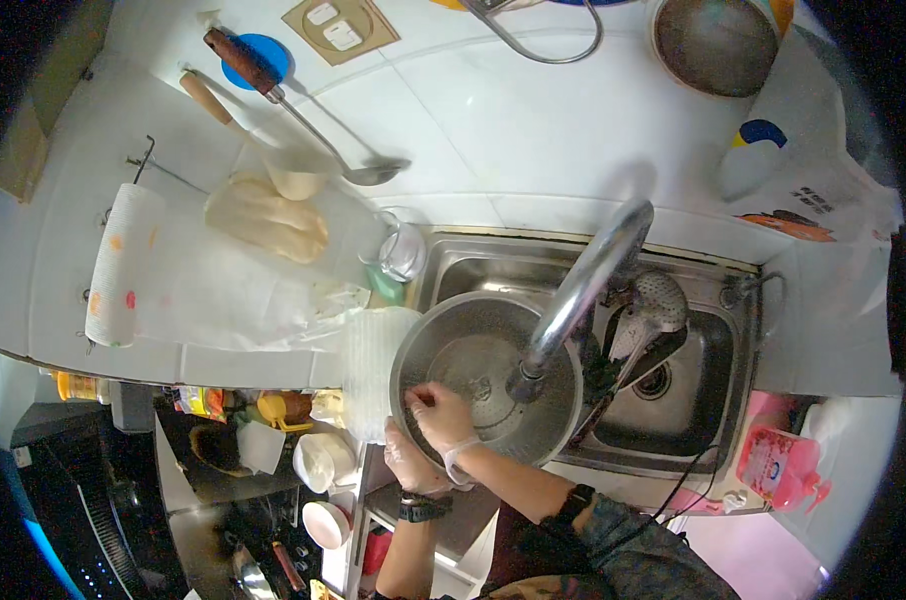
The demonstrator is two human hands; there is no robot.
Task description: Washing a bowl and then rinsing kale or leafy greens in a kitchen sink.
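Note:
A wide round metal pot (pixel 453 330) stands over the left basin of the stainless steel sink, beneath the curved chrome faucet (pixel 588 285). My right hand (pixel 441 420), in a clear glove, is over the near left part of the pot with its fingers curled; whether anything small is between them cannot be told. My left hand (pixel 411 461), also gloved, is against the pot's outer near-left side, its fingers at the rim. Directly left of the pot is a stack of translucent plastic containers (pixel 378 375). A metal skimmer (pixel 659 304) rests at the sink's divider, right of the pot.
The right basin (pixel 693 405) shows its drain. A pink bottle (pixel 779 465) stands right of the sink. A glass jug (pixel 402 251) is behind the containers. A ladle (pixel 310 131) and paper towel roll (pixel 119 262) hang on the wall. Bowls (pixel 325 525) and a stove are at lower left.

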